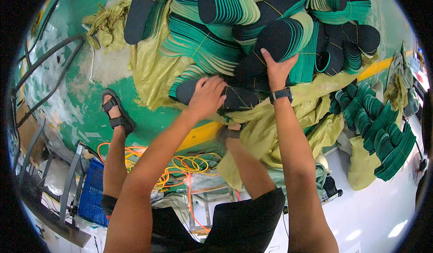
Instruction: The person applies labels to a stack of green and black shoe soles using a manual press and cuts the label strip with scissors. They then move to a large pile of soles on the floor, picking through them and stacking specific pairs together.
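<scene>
A heap of insole bundles, black on their faces with green and cream edges, lies before me, several of them tied with thin string. My left hand [208,97] rests on a dark insole bundle [185,91] at the heap's near side, fingers bent over it. To its right, my right hand [278,71], with a watch on the wrist, grips another insole bundle [280,39] with thumb and fingers apart around its near end. The fingertips of this hand are partly hidden. Beneath the heap spreads a yellow woven sack [155,79].
More green insole bundles [379,127] lie at the right beside the sack cloth. Orange and yellow hoses [180,165] coil near my legs, by a blue crate [94,192]. A black cable [49,50] loops at the left. A yellow line [198,136] crosses the green floor.
</scene>
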Tool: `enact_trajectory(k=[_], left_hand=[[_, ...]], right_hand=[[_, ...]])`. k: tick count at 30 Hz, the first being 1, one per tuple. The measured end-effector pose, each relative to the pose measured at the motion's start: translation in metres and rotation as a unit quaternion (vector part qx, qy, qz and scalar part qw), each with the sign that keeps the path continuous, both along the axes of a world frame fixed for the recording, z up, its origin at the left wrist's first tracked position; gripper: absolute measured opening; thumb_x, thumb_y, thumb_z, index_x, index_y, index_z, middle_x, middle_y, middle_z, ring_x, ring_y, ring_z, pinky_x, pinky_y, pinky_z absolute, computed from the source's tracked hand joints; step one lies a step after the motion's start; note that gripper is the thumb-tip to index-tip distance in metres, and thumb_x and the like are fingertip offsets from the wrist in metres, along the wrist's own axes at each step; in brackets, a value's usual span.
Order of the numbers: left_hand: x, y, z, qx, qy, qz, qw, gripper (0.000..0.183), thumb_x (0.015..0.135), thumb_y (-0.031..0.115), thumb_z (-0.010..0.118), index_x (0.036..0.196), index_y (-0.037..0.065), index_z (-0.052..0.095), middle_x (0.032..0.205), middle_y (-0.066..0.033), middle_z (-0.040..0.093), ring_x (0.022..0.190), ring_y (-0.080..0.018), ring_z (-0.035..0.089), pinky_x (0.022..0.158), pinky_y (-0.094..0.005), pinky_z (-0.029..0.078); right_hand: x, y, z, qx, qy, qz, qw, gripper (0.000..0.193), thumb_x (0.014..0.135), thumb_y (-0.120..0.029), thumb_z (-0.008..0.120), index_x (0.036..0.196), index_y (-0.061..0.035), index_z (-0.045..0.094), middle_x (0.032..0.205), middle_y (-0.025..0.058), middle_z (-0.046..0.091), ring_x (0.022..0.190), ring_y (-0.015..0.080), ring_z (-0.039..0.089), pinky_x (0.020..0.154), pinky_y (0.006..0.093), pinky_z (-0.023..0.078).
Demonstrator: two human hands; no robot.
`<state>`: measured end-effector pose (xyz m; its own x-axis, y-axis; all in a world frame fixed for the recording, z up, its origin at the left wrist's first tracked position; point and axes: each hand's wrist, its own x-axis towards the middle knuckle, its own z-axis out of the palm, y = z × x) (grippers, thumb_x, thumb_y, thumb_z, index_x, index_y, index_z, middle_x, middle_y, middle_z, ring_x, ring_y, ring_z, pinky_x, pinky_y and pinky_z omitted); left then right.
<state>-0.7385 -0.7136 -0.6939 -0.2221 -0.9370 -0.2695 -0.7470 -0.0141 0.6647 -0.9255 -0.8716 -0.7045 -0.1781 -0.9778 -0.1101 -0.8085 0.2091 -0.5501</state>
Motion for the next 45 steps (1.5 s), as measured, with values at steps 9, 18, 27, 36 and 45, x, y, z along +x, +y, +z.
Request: enact_trajectory(k=[9, 18, 27, 36, 45], left_hand=[[0.0, -0.013, 0.038, 0.291, -0.058, -0.153, 0.943, 0.083, 0.065, 0.046, 0.075, 0.126, 0.0, 0.045, 0.126, -0.0183, 0.041, 0.122, -0.0335, 0.036, 0.099, -0.0458, 0.031], [-0.023, 0.048, 0.022, 0.174, 0.019, -0.138, 0.975, 0.097, 0.061, 0.04, 0.078, 0.133, -0.003, 0.029, 0.144, -0.0254, 0.022, 0.136, -0.0387, 0.019, 0.111, -0.0494, 0.016], [-0.038, 0.017, 0.032, 0.25, 0.031, -0.079, 0.965, 0.1, 0.051, 0.033, 0.083, 0.132, 0.0, 0.036, 0.126, -0.0189, 0.041, 0.122, -0.036, 0.037, 0.104, -0.0456, 0.028], [0.135, 0.124, 0.331, 0.304, 0.338, 0.25, 0.855, 0.108, 0.058, 0.028, 0.08, 0.143, 0.0, 0.02, 0.14, -0.0183, 0.036, 0.131, -0.0319, 0.032, 0.107, -0.0405, 0.027], [0.135, 0.298, 0.656, 0.139, 0.64, 0.495, 0.571, 0.092, 0.063, 0.011, 0.074, 0.141, 0.002, 0.025, 0.135, -0.01, 0.043, 0.126, -0.0232, 0.04, 0.106, -0.038, 0.03]], right_hand=[[-0.069, 0.071, 0.152, 0.139, -0.344, -0.089, 0.924, 0.077, 0.071, -0.008, 0.074, 0.135, 0.0003, 0.032, 0.127, 0.0096, 0.048, 0.108, 0.0244, 0.052, 0.096, 0.0356, 0.04], [-0.151, 0.225, 0.176, 0.222, -0.436, -0.314, 0.814, 0.071, 0.077, -0.035, 0.067, 0.133, -0.0047, 0.037, 0.125, 0.0108, 0.049, 0.109, 0.0274, 0.053, 0.093, 0.0437, 0.045], [-0.081, 0.213, 0.187, 0.197, -0.413, -0.303, 0.836, 0.067, 0.076, -0.024, 0.067, 0.132, -0.0012, 0.038, 0.122, 0.0094, 0.051, 0.107, 0.0234, 0.052, 0.095, 0.0381, 0.042], [-0.067, 0.177, 0.351, 0.225, -0.514, -0.28, 0.779, 0.053, 0.083, -0.035, 0.058, 0.123, -0.0008, 0.049, 0.116, 0.0127, 0.059, 0.098, 0.0278, 0.06, 0.088, 0.0398, 0.048], [0.196, 0.193, 0.673, 0.488, -0.555, 0.295, 0.605, 0.098, 0.067, -0.023, 0.079, 0.144, -0.0035, 0.021, 0.139, 0.0096, 0.038, 0.127, 0.0226, 0.036, 0.107, 0.0363, 0.027]])
